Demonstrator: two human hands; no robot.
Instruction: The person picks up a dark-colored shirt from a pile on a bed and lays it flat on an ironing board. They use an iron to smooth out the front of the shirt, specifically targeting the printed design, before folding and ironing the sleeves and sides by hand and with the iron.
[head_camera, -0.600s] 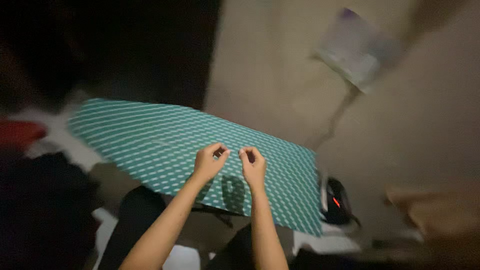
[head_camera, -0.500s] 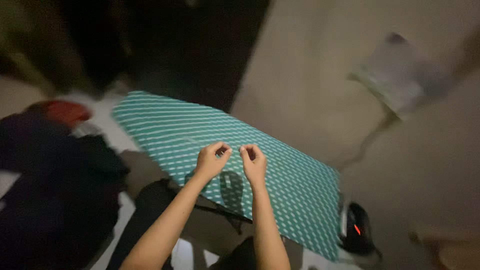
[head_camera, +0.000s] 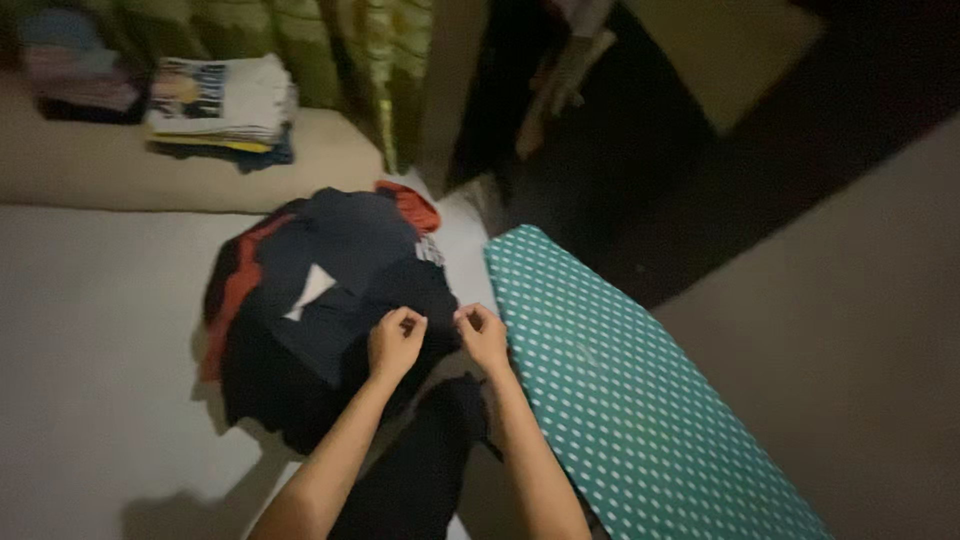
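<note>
Far left, back: stack of folded light and printed garments (head_camera: 222, 105) on a beige cushion-like ledge (head_camera: 150, 170); that part looks done. Another blurred stack in the top-left corner, too dim to read.

Centre-left: heap of dark unfolded clothes with a red-orange piece (head_camera: 320, 300) on the pale floor (head_camera: 90, 350); judging by its size, most of the work is left.

Centre: left hand (head_camera: 395, 343) and right hand (head_camera: 483, 337) close together, fingers curled in a pinch at the near edge of the heap. Can't tell if they grip cloth or only touch it; too dark.

Right: long teal ironing-board worktop with white dots (head_camera: 620, 400), bare, just beside the right hand.

Room: dim, green patterned curtain (head_camera: 340, 50) behind, dark doorway upper right, plain wall at far right.
</note>
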